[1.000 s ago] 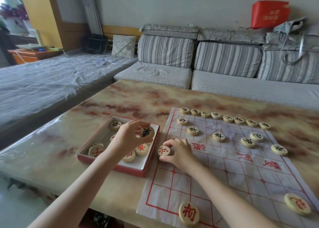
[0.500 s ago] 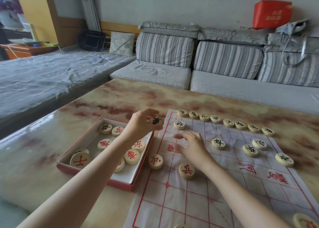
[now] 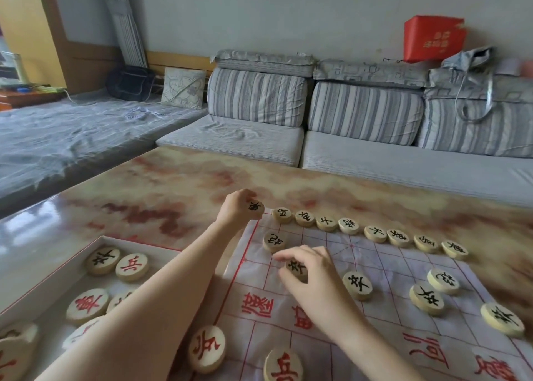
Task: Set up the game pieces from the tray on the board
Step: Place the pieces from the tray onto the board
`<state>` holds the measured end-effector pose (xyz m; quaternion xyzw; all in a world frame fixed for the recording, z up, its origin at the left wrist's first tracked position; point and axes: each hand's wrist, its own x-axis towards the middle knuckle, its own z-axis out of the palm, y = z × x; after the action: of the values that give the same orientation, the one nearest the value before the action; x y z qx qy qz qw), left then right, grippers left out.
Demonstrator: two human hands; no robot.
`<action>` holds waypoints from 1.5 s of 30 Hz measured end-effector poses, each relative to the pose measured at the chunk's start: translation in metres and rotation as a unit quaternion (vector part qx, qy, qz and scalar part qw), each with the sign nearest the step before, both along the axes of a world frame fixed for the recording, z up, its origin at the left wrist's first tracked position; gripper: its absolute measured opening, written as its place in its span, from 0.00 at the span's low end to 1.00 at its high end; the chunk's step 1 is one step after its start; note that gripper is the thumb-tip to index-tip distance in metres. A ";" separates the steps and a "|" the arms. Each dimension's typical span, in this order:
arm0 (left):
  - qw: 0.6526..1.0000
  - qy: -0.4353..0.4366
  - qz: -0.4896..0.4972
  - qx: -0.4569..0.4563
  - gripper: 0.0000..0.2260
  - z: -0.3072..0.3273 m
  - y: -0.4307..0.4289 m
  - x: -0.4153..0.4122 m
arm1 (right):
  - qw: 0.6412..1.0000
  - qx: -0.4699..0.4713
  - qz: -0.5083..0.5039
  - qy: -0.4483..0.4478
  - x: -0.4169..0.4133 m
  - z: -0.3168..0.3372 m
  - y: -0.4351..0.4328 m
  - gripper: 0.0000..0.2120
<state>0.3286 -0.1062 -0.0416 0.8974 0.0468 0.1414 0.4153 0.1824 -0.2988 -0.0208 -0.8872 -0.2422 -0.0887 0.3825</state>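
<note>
While both my arms reach out over the marbled table (image 3: 173,184), the thin paper board (image 3: 383,268) lies wrinkled on its right half. The tray (image 3: 57,279) sits just beside the board's left edge, with red and black discs in it yet to be placed. My left hand (image 3: 238,212) is at the board's far left corner, thumb and fingertips pinched on the corner piece (image 3: 256,207). That piece is at the last open spot there, though I cannot tell whether it touches the paper. My right hand (image 3: 314,279) is nearer, fingers curled down around a black pawn (image 3: 297,268) on the pawn line, holding it narrowly by its rim. The back row (image 3: 349,226) runs rightward from the corner, its nearest disc just beside my left fingers. I judge the likeliest slip is a nudge there: setting down too far right would knock that neighbour and ripple along the row. Sliding the pawn instead of lifting it could drag the light paper and shift everything standing on it, the cannon (image 3: 274,241) first, since it sits just beyond my right fingertips. My left forearm also crosses low over the board's edge near a red soldier (image 3: 206,349), and pulling back carelessly could sweep it off its point.
</note>
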 end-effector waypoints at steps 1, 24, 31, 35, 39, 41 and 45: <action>1.000 -0.001 -0.001 -0.010 0.23 -0.004 0.000 0.005 | 1.000 0.004 0.008 -0.005 0.001 -0.001 0.001 0.11; 0.999 -0.043 -0.030 0.013 0.14 0.026 0.042 -0.065 | 0.998 0.027 0.033 0.048 -0.026 0.007 0.033 0.11; 0.995 -0.038 0.019 0.094 0.11 0.033 0.125 -0.149 | 0.994 0.010 0.077 0.075 -0.043 0.016 0.083 0.13; 0.973 -0.016 0.065 0.220 0.12 0.024 0.163 -0.190 | 0.992 -0.011 0.097 0.081 -0.051 0.014 0.112 0.14; 0.946 0.015 -0.006 0.324 0.16 0.009 0.182 -0.208 | 0.990 -0.024 0.101 0.094 -0.058 0.014 0.127 0.15; 0.937 0.027 -0.024 0.347 0.21 0.005 0.190 -0.212 | 0.990 -0.029 0.099 0.097 -0.060 0.016 0.131 0.15; 0.930 0.014 -0.039 0.366 0.23 0.005 0.189 -0.213 | 0.989 -0.047 0.089 0.107 -0.062 0.014 0.137 0.15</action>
<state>0.1157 0.0828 -0.0368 0.9901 -0.0371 0.1204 0.0626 0.1205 -0.1617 -0.0066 -0.8837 -0.2816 0.0526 0.3701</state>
